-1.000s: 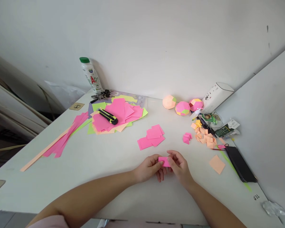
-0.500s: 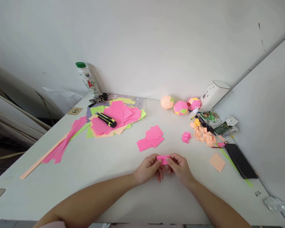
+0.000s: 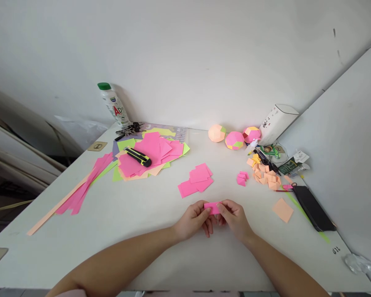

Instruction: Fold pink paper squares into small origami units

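Both hands pinch a small folded piece of pink paper in front of me, just above the table. My left hand grips its left end, with the thumb on the face of the paper. At the other end, my right hand holds it between thumb and fingers. Several loose pink paper pieces lie beyond my hands. To their right sits a little cluster of folded pink pieces, and farther right is a pile of folded peach pieces. A flat peach square lies right of my right hand.
A yellow-black utility knife rests on stacked coloured sheets at the left. Behind are keys, a bottle and paper balls. Paper strips lie far left; a white container and black pouch are at right.
The view has shifted very slightly. Both hands keep the same hold on the folded pink paper, with almost no visible movement.
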Demonstrator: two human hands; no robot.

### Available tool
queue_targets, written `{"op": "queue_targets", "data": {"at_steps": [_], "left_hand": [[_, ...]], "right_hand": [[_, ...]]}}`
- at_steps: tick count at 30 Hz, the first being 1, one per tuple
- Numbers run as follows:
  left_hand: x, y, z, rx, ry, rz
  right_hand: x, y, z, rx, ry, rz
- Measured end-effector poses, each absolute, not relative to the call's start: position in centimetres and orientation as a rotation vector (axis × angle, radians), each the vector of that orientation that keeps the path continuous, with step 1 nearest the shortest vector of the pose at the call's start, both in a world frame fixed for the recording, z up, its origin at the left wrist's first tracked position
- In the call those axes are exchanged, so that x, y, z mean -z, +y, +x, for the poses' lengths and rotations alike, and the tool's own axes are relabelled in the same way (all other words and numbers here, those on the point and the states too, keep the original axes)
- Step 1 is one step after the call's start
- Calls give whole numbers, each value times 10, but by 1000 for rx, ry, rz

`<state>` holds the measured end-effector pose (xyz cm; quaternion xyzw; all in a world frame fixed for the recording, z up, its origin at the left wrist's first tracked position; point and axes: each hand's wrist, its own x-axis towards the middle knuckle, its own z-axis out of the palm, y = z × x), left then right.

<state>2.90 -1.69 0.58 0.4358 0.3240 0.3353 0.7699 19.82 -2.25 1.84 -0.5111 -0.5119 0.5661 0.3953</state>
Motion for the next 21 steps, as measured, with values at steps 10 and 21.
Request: {"op": "queue_targets", "data": {"at_steps": [10, 21], "left_hand": [[-6, -17, 29, -716, 687, 965], [-8, -18, 29, -713, 694, 977]], "right_hand": [[-20, -24, 199, -1347, -1358, -1283], [-18, -23, 199, -1311, -1373, -1313]]}}
